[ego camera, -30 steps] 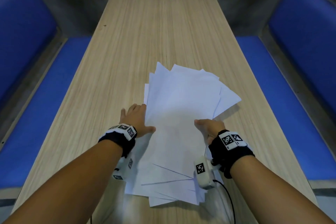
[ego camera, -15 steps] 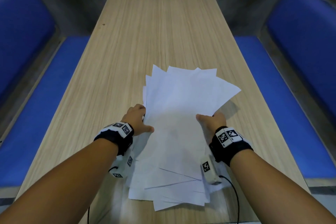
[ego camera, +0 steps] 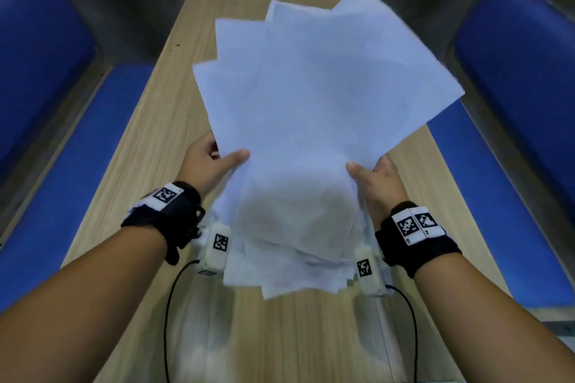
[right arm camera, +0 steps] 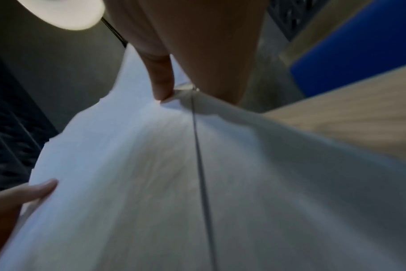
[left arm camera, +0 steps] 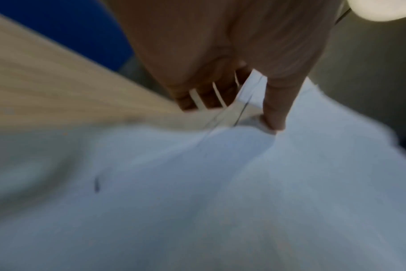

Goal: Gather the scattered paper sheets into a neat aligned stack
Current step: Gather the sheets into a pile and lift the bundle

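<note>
A fanned bundle of several white paper sheets [ego camera: 311, 121] is lifted off the wooden table [ego camera: 143, 146], its corners splayed at the top and its lower edges uneven. My left hand [ego camera: 214, 162] grips the bundle's left edge, thumb on the front face. My right hand [ego camera: 373, 177] grips the right edge the same way. In the left wrist view the thumb presses the paper sheets [left arm camera: 220, 183] while the fingers [left arm camera: 204, 99] lie behind them. The right wrist view shows the thumb pinching the paper sheets [right arm camera: 151, 183], blurred by motion.
Blue padded benches [ego camera: 513, 50] run along both sides of the table, the left one [ego camera: 46, 56] against a grey wall. Black cables trail from the wrist cameras over the table's near end [ego camera: 280, 345].
The sheets lay fanned on the table under both hands. Both hands have taken hold of the sides and raised the whole bundle up off the table, tilting it toward upright.
</note>
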The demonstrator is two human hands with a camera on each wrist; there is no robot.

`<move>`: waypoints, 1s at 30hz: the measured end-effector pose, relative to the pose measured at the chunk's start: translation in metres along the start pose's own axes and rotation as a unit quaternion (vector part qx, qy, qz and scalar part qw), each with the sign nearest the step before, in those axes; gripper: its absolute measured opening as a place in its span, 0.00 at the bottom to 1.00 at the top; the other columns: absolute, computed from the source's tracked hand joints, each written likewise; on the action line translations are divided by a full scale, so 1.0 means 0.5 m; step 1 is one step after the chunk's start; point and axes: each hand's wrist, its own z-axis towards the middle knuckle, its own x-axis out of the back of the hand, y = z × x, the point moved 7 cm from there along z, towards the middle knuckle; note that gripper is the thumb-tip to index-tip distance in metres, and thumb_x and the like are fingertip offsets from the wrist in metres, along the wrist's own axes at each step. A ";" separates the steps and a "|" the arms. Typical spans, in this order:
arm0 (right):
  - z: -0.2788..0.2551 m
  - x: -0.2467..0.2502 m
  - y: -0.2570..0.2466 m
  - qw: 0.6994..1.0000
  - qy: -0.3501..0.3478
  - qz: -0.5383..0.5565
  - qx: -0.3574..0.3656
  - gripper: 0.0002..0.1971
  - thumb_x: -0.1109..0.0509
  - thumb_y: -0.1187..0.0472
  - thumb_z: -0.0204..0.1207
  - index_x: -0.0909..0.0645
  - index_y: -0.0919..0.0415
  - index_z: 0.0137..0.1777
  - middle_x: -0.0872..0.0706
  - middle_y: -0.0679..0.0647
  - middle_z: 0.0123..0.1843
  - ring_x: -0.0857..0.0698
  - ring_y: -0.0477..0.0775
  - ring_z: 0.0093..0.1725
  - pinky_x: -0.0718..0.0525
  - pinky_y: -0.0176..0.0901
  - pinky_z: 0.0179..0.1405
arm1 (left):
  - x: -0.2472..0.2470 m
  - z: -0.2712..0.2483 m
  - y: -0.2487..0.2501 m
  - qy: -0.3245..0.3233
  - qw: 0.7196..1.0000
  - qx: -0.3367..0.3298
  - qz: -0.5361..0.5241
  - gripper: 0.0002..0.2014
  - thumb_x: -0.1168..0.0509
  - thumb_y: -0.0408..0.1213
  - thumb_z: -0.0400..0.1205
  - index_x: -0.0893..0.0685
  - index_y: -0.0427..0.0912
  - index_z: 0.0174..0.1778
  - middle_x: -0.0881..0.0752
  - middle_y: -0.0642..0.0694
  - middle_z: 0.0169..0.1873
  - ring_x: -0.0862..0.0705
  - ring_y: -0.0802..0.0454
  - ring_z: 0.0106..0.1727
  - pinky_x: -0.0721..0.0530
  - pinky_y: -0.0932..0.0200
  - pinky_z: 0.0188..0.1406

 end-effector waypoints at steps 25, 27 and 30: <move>-0.013 -0.016 -0.079 0.986 0.023 0.160 0.048 0.18 0.36 0.75 0.81 0.34 0.57 0.35 0.15 0.44 0.25 0.12 0.43 0.29 0.12 0.38 0.34 | 0.035 -0.043 0.184 -0.056 0.993 -0.108 -0.011 0.27 0.23 0.58 0.68 0.23 0.48 0.55 0.14 0.48 0.56 0.21 0.45 0.48 0.20 0.50 0.49; -0.016 -0.025 -0.094 0.987 0.010 0.144 0.071 0.14 0.36 0.75 0.81 0.29 0.58 0.38 0.13 0.45 0.29 0.11 0.44 0.33 0.12 0.38 0.38 | 0.019 -0.039 0.184 -0.133 0.988 -0.076 -0.004 0.30 0.22 0.44 0.71 0.25 0.57 0.67 0.15 0.56 0.66 0.14 0.52 0.59 0.14 0.55 0.55; -0.021 -0.029 -0.114 0.989 0.040 0.090 0.106 0.14 0.32 0.70 0.80 0.32 0.59 0.37 0.21 0.49 0.30 0.18 0.47 0.33 0.17 0.35 0.36 | 0.014 -0.050 0.219 -0.097 0.989 -0.104 0.031 0.22 0.24 0.34 0.74 0.19 0.60 0.60 0.10 0.68 0.51 0.13 0.69 0.56 0.16 0.71 0.51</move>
